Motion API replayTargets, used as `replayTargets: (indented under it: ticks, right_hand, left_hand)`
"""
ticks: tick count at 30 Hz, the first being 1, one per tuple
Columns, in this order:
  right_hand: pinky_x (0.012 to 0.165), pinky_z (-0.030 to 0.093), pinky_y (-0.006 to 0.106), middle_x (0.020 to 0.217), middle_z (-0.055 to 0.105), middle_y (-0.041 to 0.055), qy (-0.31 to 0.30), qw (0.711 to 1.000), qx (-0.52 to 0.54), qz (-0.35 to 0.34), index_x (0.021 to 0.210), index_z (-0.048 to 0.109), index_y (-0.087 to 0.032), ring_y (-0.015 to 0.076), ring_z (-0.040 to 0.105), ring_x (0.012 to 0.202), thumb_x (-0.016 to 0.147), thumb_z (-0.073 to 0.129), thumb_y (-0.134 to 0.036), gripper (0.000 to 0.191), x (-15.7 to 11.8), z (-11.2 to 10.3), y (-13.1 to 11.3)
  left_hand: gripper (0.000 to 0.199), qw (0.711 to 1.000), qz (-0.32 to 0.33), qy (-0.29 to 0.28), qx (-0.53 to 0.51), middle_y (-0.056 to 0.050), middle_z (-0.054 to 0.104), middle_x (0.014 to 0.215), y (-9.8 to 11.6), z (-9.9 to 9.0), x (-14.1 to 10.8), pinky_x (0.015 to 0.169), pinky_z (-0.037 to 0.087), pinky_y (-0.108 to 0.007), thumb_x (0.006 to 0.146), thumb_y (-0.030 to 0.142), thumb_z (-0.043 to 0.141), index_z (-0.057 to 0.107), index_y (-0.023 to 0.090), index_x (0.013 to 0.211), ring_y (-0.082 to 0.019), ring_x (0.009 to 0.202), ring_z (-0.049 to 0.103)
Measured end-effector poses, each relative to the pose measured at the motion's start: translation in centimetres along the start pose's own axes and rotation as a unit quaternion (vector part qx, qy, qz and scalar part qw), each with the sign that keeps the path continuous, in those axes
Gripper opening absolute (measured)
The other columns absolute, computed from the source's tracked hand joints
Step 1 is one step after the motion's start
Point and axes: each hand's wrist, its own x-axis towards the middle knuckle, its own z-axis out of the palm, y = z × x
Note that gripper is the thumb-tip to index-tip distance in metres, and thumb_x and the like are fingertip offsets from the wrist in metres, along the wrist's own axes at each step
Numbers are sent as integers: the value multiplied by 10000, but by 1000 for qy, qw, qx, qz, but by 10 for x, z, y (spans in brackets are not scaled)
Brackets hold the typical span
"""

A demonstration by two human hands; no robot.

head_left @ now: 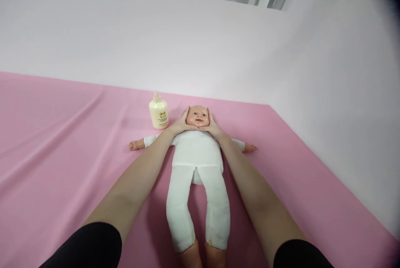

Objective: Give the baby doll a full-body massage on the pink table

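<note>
A baby doll point(197, 149) with a white cloth body lies on its back on a pink sheet point(93, 135), arms spread and legs toward me. My left hand point(183, 124) cups one side of the doll's head point(198, 116), its thumb under the chin. On the other side my right hand point(213, 125) cups the head the same way, its thumb meeting the left one below the chin. The fingertips rest along the doll's cheeks and temples. A pale yellow pump bottle point(159, 113) stands upright just left of my left hand.
White walls point(140, 39) rise behind the pink surface and along its right side. Past the top of the back wall, ceiling lights and a window frame show. Both forearms pass on either side of the doll's body.
</note>
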Motion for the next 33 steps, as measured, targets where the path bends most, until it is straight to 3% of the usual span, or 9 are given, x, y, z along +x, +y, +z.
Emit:
replayTargets:
  ticks: [12,18,25,33]
  right_hand:
    - [1099,360,433,1512,299,93,-15,1000,3,-5,1470,-143,-317,249,426,1320,477,868,-224,1420,1,0,2]
    - [1105,347,432,1513,295,97,-18,1000,-3,-9,1469,-149,-316,243,411,1331,486,867,-232,1416,1,0,1]
    - [1100,353,430,1513,296,69,-4,1000,-12,-6,1477,-79,-350,245,417,1326,475,868,-219,1385,3,-2,4]
    - [1093,368,429,1502,318,82,-10,1000,-3,-10,1475,-110,-333,248,433,1314,469,876,-225,1413,5,-4,8]
  left_hand:
    - [1311,1000,-9,-22,-13,-68,78,1581,0,-4,-1,1157,197,-415,536,249,858,-36,332,1491,-296,1426,181]
    - [1301,1000,-4,-17,12,-84,61,1581,4,-4,-2,1152,209,-391,548,258,847,-39,279,1499,-295,1431,161]
    - [1281,1000,2,-12,2,-57,88,1580,-4,-6,1,1165,164,-403,547,235,838,-20,326,1495,-287,1432,164]
    - [1286,1000,-5,-21,8,-76,119,1574,-8,-9,5,1167,144,-401,549,225,828,-33,290,1500,-281,1431,168]
